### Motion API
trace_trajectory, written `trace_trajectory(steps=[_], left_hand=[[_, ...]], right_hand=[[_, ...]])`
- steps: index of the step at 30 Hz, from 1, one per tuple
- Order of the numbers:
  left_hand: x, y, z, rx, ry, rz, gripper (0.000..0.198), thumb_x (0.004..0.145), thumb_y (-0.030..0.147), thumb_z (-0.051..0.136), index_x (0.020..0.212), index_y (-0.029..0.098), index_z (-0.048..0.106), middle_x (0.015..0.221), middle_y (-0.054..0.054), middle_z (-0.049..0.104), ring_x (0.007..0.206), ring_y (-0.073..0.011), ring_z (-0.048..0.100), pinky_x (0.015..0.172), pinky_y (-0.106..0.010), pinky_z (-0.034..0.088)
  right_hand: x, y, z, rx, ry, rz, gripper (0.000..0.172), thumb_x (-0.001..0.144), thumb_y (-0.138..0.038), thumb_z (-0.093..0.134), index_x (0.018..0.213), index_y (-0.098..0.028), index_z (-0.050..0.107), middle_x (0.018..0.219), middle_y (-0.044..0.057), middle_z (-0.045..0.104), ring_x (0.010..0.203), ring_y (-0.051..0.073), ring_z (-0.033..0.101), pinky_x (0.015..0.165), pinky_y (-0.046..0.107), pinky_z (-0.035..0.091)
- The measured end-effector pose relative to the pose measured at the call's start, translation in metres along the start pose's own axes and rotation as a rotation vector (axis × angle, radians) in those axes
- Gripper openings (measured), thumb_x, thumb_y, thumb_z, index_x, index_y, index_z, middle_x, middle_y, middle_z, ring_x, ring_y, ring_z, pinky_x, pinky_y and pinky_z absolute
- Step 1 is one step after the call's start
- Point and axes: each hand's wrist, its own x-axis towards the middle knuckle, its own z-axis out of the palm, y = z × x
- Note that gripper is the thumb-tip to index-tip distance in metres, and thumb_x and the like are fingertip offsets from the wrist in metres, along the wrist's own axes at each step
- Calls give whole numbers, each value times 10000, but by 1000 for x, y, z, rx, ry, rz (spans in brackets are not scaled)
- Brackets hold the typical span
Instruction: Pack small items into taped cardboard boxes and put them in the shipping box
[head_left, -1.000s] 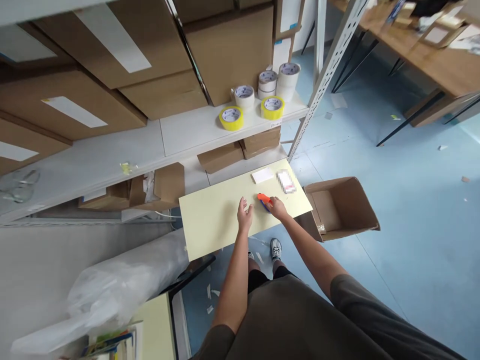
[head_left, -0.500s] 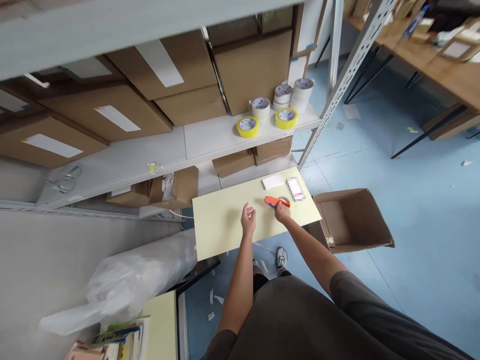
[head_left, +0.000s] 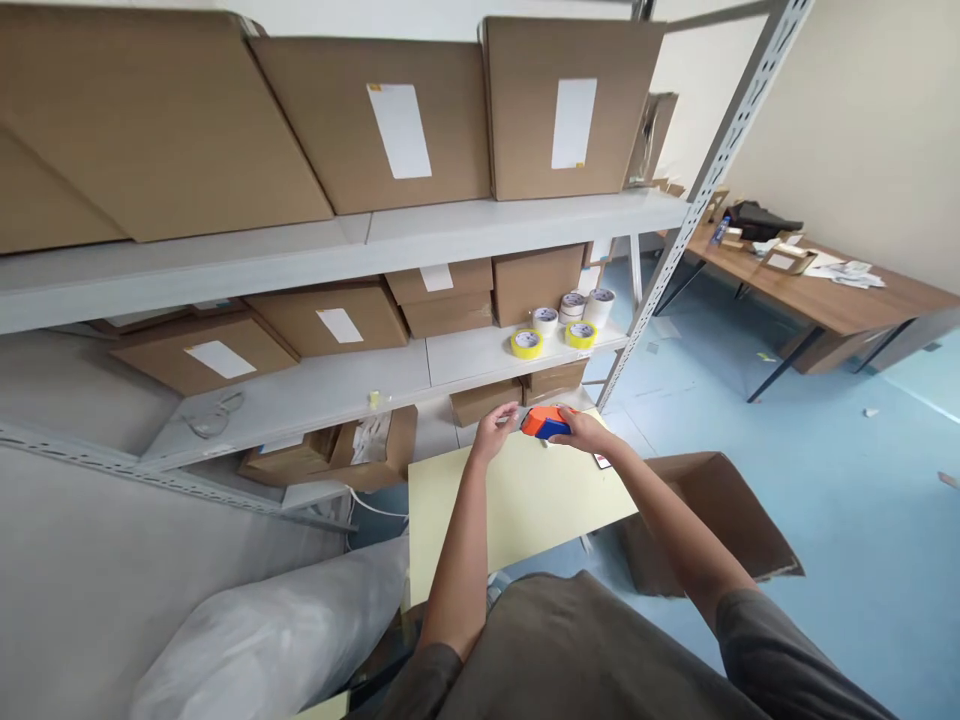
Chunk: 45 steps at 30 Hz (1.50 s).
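Note:
My right hand (head_left: 587, 432) is closed around an orange and blue tape dispenser (head_left: 546, 422), held up above the pale yellow tabletop (head_left: 517, 500). Its front end points left, towards my left hand (head_left: 493, 432). The fingers of my left hand are drawn together at that front end, by a greyish, see-through bit. What they pinch there is too small to make out. A phone (head_left: 603, 461) lies on the tabletop, partly hidden behind my right forearm.
Yellow tape rolls (head_left: 527, 343) and white tape rolls (head_left: 600, 307) stand on the shelf (head_left: 480, 365) beyond the table. Cardboard boxes (head_left: 576, 110) fill the racks. An open carton (head_left: 712, 510) sits on the floor at right. A wrapped plastic bundle (head_left: 277, 630) lies at left.
My view has tilted up, showing more of the upper shelf. The dispenser has risen off the tabletop in my right hand. My left hand has come up to its front end and closed there.

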Motion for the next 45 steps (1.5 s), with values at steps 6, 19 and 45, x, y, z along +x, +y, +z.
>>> trace_trajectory(steps=[6,19,45], left_hand=[[-1,29,-24,66,39,117,304,912,481,707,921,202,827,971,-100,811,907,-248,749,865,-377,600],[-26,34,-74,278,369,230,349,1040,476,553,1073,266,830,1128,-140,760,1191,-302,680,1143,-456,493],[-31,23,-81,248,725,-148,741,929,298,699,1626,269,451,1526,-138,606,1071,-225,735,879,-330,612]], right_hand=[[7,-48,-14,28,-29,-20,593,858,-576,784,1299,-207,639,997,92,763,869,292,715,774,334,496],[45,-114,-8,67,-74,-35,476,876,-649,713,1114,-241,662,789,31,710,681,246,638,660,322,441],[286,-69,17,-286,-109,-96,320,987,-279,700,1260,-111,694,1198,195,768,1053,300,713,896,339,491]])
